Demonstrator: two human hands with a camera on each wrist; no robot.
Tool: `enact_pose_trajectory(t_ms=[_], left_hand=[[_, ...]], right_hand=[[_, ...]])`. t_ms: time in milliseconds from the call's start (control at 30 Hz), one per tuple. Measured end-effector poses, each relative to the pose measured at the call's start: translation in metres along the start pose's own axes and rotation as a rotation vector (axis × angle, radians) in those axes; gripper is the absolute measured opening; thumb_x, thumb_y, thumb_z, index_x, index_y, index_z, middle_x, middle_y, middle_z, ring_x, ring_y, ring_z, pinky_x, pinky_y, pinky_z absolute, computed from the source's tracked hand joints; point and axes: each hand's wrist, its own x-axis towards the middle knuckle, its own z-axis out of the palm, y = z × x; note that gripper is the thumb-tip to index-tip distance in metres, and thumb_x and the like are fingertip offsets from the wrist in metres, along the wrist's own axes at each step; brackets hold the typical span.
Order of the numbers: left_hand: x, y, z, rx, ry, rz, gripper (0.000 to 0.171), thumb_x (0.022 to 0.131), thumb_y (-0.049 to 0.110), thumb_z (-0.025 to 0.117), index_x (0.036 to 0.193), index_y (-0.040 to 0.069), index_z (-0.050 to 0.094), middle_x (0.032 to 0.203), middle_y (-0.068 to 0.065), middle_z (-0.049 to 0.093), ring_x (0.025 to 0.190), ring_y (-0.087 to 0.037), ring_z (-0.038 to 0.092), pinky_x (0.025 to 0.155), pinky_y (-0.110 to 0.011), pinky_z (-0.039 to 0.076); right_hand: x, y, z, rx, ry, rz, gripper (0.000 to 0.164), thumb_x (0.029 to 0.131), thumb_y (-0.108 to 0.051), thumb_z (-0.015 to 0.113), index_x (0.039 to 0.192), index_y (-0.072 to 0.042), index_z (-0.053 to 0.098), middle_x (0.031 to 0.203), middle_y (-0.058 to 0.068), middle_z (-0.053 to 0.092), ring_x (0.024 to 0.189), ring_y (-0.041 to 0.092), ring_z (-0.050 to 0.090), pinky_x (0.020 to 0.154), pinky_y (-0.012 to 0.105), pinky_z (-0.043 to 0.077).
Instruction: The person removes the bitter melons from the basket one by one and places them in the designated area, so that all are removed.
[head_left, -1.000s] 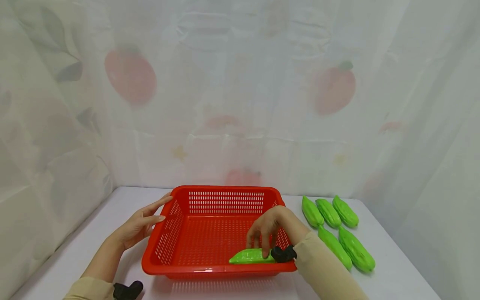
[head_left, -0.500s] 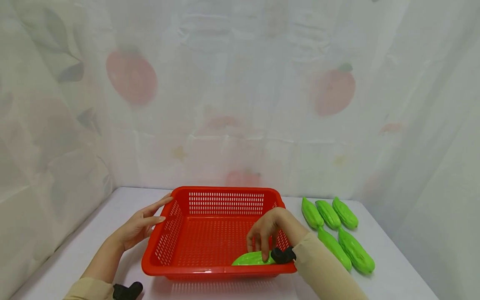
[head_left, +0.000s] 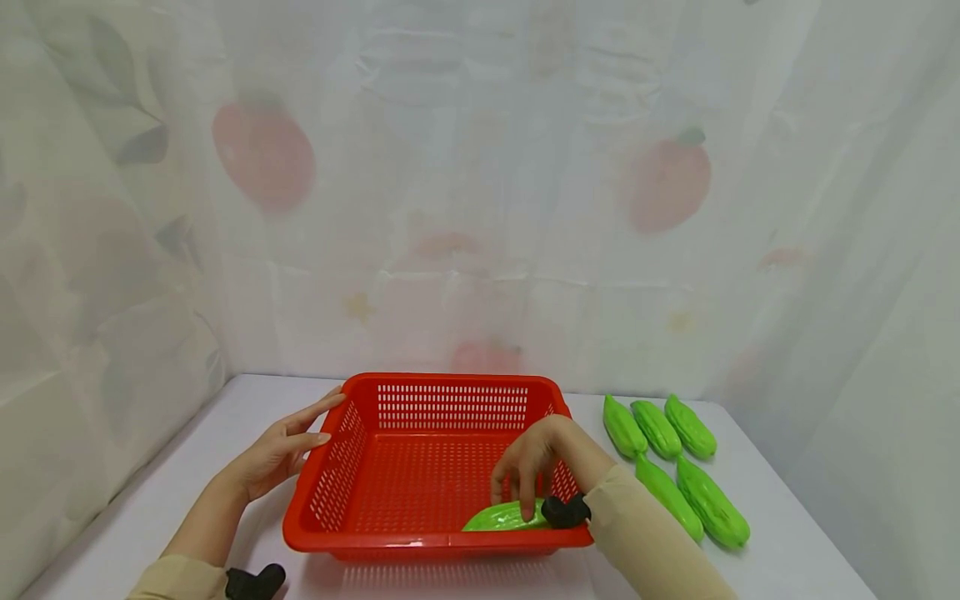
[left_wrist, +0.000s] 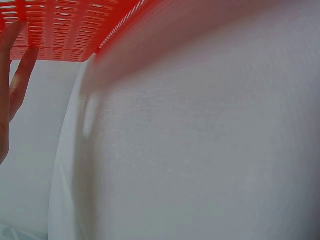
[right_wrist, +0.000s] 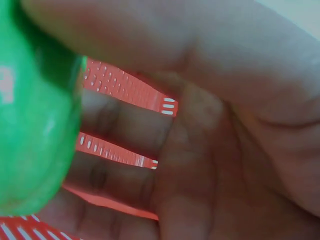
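A red perforated plastic basket (head_left: pixel 442 542) stands on the white table. Inside it, along the front wall, lies a bright green bitter melon (head_left: pixel 504 517), also large in the right wrist view (right_wrist: pixel 32 115). My right hand (head_left: pixel 534 460) reaches down over the basket's right side and holds the bitter melon between thumb and fingers; its right end is hidden behind the wrist camera and the rim. Fairly straight, the fingers of my left hand (head_left: pixel 273 452) rest against the basket's left rim and outer wall. In the left wrist view, two fingertips touch the slotted wall (left_wrist: pixel 75 30).
Several more bitter melons lie on the table right of the basket, three in a back row (head_left: pixel 657 427) and two in front (head_left: pixel 712 502). A pale curtain with fruit prints (head_left: pixel 465 208) hangs behind the table (head_left: pixel 787 550).
The bitter melon has sunk slightly and shifted a little right behind the front rim, still in my right hand's hold. The left hand and basket look unmoved.
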Motion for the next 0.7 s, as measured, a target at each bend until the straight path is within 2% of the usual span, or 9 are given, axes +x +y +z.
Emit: enact_pose_trajectory(t_ms=[233,467,700], left_hand=[[-0.0008,-0.0005,-0.0003,0.001,0.000,0.000,0.062,0.103,0.006,0.041,0.159,0.015,0.016,0.148,0.038,0.035,0.116,-0.004,0.063,0.090,-0.033,0.059],[-0.0006,-0.0011,-0.0015,0.003,0.001,-0.004,0.062,0.103,0.007,0.041,0.159,0.016,0.017,0.149,0.038,0.034,0.118,-0.005,0.063,0.090,-0.034,0.059],[0.0001,-0.0035,-0.0038,-0.006,-0.027,0.009,0.061,0.103,0.005,0.040,0.158,0.014,0.015,0.167,0.019,0.010,0.119,-0.005,0.062,0.090,-0.033,0.059]], right_hand=[[-0.0039,0.0006,-0.0006,0.052,0.043,-0.049,0.036,0.087,0.003,0.066,0.114,-0.021,0.062,0.096,-0.003,0.068,0.087,0.009,0.060,0.074,0.026,0.055],[-0.0055,0.0030,-0.0041,0.108,0.015,-0.140,0.035,0.090,0.003,0.062,0.117,-0.019,0.059,0.097,-0.001,0.068,0.087,0.009,0.062,0.075,0.023,0.058],[-0.0080,0.0019,-0.0057,0.113,0.044,-0.194,0.036,0.089,0.003,0.064,0.118,-0.018,0.059,0.093,-0.001,0.070,0.083,0.007,0.063,0.073,0.021,0.057]])
